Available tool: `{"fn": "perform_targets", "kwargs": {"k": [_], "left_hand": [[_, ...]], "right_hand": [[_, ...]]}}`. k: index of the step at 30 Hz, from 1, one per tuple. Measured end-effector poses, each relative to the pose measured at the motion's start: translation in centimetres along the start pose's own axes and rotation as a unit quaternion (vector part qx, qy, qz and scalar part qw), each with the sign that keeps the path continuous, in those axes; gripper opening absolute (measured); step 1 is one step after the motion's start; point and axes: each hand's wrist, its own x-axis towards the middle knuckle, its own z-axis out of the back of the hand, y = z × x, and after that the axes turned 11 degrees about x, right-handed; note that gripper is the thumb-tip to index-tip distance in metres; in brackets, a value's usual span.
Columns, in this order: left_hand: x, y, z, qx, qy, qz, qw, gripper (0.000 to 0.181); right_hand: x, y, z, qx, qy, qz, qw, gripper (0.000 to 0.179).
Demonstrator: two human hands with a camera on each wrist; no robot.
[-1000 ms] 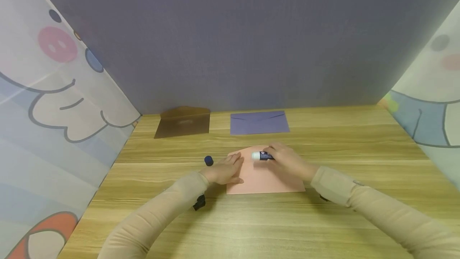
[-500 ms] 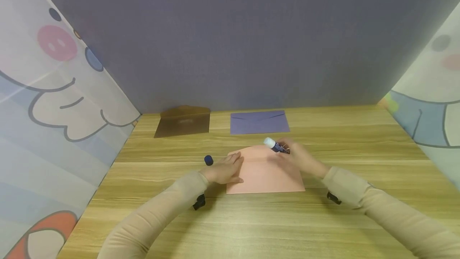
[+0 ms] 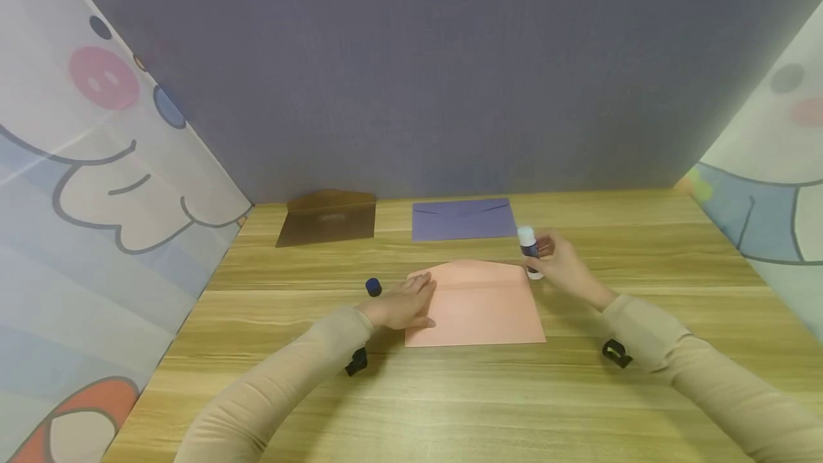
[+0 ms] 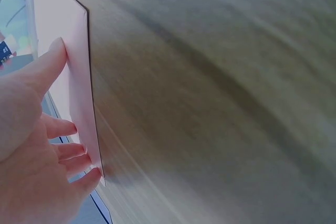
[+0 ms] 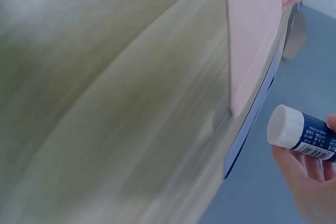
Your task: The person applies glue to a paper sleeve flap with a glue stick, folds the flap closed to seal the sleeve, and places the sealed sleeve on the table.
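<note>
Your right hand moved off the flap, leaving it uncovered, pinching the glue stick perhaps just above the table, while your left hand lay spread on the pink envelope.

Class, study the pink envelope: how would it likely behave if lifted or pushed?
The pink envelope looks thin and flat, so it is probably light and apt to bend if lifted by one edge. Its open flap might swing at the visible crease. With the left hand resting on one end, a push at the other would likely pivot or buckle it.
</note>
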Motion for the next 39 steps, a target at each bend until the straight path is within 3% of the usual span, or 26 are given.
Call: {"fn": "perform_targets", "kwargs": {"k": [6,17,26,39], "left_hand": [[0.0,0.1,-0.1,0.007,-0.004,0.001,1.0,0.074],[-0.1,0.1,-0.1,0.008,-0.004,-0.002,1.0,0.074],[0.0,0.1,-0.3,0.01,-0.005,-0.002,0.9999,0.074],[0.0,0.1,-0.4,0.014,-0.009,-0.002,0.9999,0.074]], "right_hand": [[-0.2,-0.8,1.9,0.038,-0.014,-0.022,0.9989,0.048],[-0.3,-2.3,4.6,0.042,-0.048,-0.025,0.9976,0.054],[0.0,-3.4,5.9,0.049,-0.073,-0.056,0.9945,0.053],[-0.1,-4.5,6.8,0.025,-0.084,-0.047,0.995,0.049]]}}
